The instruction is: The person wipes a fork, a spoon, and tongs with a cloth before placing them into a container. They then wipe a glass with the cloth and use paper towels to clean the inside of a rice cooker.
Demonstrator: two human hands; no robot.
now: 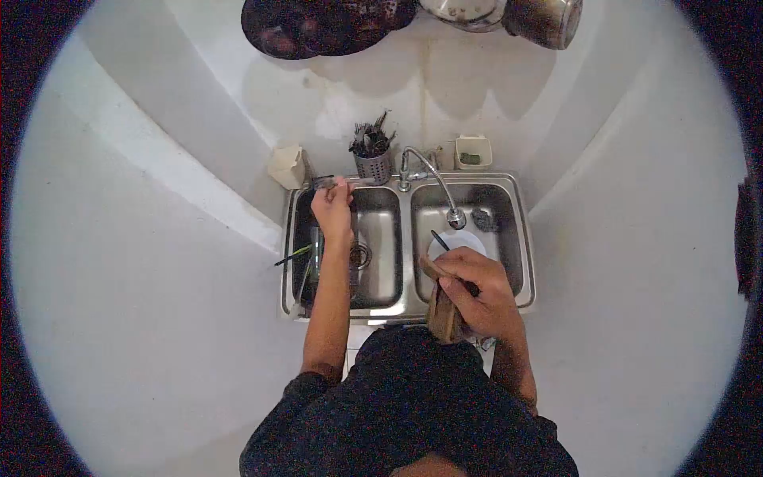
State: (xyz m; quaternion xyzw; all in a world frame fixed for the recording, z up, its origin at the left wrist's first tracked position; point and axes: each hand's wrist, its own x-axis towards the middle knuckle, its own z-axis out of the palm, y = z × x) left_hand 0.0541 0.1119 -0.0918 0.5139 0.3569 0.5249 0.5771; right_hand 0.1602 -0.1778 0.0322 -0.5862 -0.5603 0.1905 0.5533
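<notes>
My left hand (pixel 334 211) is raised over the back of the left basin (pixel 377 274), with its fingers pinched on a thin utensil (pixel 362 182). The utensil lies crosswise, dark at its left end and pale at the right; its exact kind is blurred. Close to my body, at the front of the right basin (pixel 513 274), my right hand (pixel 481 290) is closed around a brown, wood-like object (pixel 445 319). Its kind is unclear, and the fingers cover part of it. A white dish (pixel 470 238) lies in the right basin behind this hand, with a dark thin handle (pixel 439 239) beside it.
A perforated metal holder (pixel 373 168) full of cutlery stands behind the sink, beside the faucet (pixel 433 171). White containers (pixel 287 167) flank them. A dark scourer (pixel 483 219) lies in the right basin. A rack (pixel 306 266) sits at left. Pans (pixel 326 28) hang above.
</notes>
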